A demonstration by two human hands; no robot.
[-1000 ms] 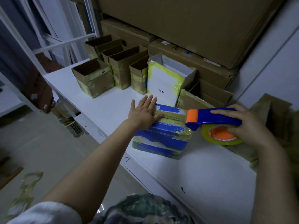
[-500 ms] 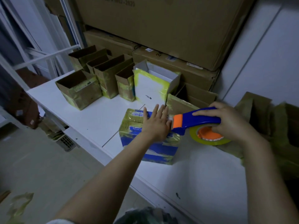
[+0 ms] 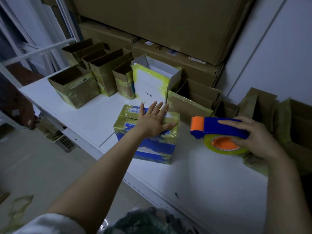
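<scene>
We are working with two hands on two things. Our left hand [image 3: 152, 120] is lying flat on top of the one box [image 3: 152, 147], a blue one, palm down, all five fingers straight and spread, gripping nothing; the fingertips are reaching toward its far edge. The box is standing on the white table [image 3: 211, 179], near the front edge, and yellowish tape is covering its top and parts of its sides. Our right hand [image 3: 256, 141] is gripping the one dispenser [image 3: 217, 124]: the fingers are curling round its blue handle, the index finger is lying straight along the top, and the thumb is pressing on the orange hub of the single roll [image 3: 209, 142]. The dispenser is hanging just to the right of the box, apart from it, its orange head pointing toward the box; we cannot tell whether the roll is touching the table. Behind the box we are counting five open brown boxes [image 3: 74, 88], standing upright in a cluster at the far left of the table, each showing patches of tape. One open white box [image 3: 150, 83] with yellow-taped edges is standing just beyond our left fingertips. One flat taped cardboard [image 3: 185, 105] is leaning to its right. More taped cardboard is lying in a pile [image 3: 293, 125] at the far right, too jumbled for us to count. Large cartons [image 3: 168, 22] are stacked against the wall, at least three of them showing.
</scene>
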